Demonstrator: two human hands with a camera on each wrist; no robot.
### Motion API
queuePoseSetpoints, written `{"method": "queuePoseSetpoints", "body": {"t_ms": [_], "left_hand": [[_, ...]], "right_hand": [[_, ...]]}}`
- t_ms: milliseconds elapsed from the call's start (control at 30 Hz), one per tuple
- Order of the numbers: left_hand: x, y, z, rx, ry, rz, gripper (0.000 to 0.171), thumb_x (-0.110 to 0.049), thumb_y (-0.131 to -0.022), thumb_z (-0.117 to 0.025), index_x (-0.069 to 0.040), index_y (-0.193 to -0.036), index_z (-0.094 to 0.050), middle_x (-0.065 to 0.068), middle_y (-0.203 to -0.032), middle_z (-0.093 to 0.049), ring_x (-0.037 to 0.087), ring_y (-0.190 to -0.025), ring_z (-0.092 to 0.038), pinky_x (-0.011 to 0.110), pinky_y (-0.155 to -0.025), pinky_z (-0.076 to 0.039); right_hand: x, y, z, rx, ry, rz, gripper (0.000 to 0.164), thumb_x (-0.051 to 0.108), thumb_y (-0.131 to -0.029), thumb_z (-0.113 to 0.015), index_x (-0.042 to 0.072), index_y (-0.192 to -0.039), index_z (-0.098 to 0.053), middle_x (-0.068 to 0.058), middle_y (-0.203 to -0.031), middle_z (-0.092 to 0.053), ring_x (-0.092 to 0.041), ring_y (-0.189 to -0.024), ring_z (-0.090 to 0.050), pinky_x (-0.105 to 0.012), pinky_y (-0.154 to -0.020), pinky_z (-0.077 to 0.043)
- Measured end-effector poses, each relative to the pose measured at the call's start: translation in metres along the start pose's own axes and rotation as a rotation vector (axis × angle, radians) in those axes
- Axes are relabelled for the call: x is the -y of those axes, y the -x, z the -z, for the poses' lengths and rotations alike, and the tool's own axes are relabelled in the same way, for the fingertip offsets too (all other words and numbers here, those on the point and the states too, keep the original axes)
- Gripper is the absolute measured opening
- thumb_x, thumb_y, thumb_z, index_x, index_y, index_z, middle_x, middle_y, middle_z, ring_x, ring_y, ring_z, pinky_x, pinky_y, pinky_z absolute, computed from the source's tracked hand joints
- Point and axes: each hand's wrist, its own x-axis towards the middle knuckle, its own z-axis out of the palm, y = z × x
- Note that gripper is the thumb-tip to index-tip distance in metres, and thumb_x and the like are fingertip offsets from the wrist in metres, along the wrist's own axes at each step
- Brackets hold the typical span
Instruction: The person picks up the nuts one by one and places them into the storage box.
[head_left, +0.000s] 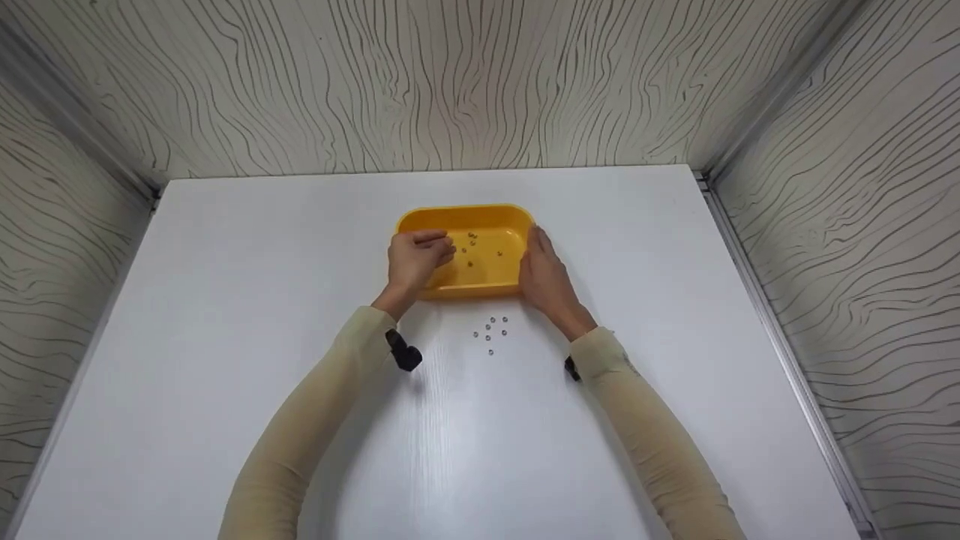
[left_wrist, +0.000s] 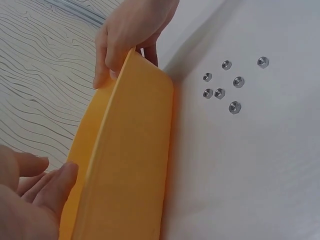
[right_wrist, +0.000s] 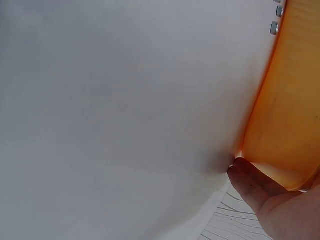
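Patterned panels [head_left: 450,82] are walling in the white tabletop [head_left: 225,337] on three sides, as I am watching remotely. Toward the far edge, a yellow tray [head_left: 480,291] is resting on the tabletop, with several small nuts [head_left: 499,253] lying scattered across its floor. At its right end, the right hand [head_left: 546,276] is clasping the tray's wall, that grip being closed around the rim. From the other side, the left hand [head_left: 416,259] is reaching over the left end, its fingers bending inward; I cannot tell whether this grip is pinching anything. Just in front of the tray, I am seeing seven loose nuts [left_wrist: 238,82] lying in a cluster. Farther out, pale sleeves [head_left: 300,420] are trailing back from both hands.
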Motion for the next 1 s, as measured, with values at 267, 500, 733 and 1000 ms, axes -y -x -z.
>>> {"method": "queuePoseSetpoints", "body": {"t_ms": [267,500,733,1000], "left_hand": [[-0.003,0.001,0.005,-0.035,-0.273,-0.097,0.025,-0.011,-0.099,-0.070,0.000,-0.120,-0.077,0.016,-0.113,-0.080,0.022,-0.098,-0.078,0.028,-0.086,-0.066],[0.003,0.001,0.016,-0.098,-0.532,-0.271,0.024,-0.016,-0.101,-0.066,-0.002,-0.116,-0.079,0.016,-0.109,-0.071,0.026,-0.097,-0.063,0.032,-0.084,-0.053],[0.019,0.002,0.023,-0.167,-0.702,-0.300,0.026,-0.017,-0.101,-0.066,-0.004,-0.122,-0.074,0.015,-0.126,-0.055,0.030,-0.118,-0.055,0.043,-0.105,-0.053],[0.027,-0.003,0.033,-0.157,-0.874,-0.362,0.057,-0.015,-0.104,-0.059,-0.003,-0.158,-0.044,0.019,-0.169,-0.032,0.037,-0.157,-0.033,0.051,-0.131,-0.032]], "right_hand": [[0.000,-0.003,0.001,0.013,-0.013,-0.010,0.063,0.022,-0.114,-0.030,0.007,-0.169,-0.006,-0.013,-0.179,-0.011,-0.028,-0.165,-0.019,-0.044,-0.135,-0.022],[-0.001,-0.005,0.000,0.006,-0.003,0.007,0.063,0.022,-0.114,-0.032,0.005,-0.169,-0.007,-0.015,-0.178,-0.012,-0.028,-0.165,-0.019,-0.045,-0.135,-0.022],[-0.002,0.001,-0.001,0.028,0.010,-0.031,0.064,0.024,-0.114,-0.033,0.007,-0.169,-0.005,-0.014,-0.179,-0.009,-0.028,-0.165,-0.017,-0.045,-0.135,-0.023],[0.002,0.000,0.001,0.015,0.021,-0.002,0.064,0.022,-0.113,-0.034,0.005,-0.169,-0.007,-0.016,-0.178,-0.012,-0.030,-0.164,-0.021,-0.047,-0.134,-0.025]]}}
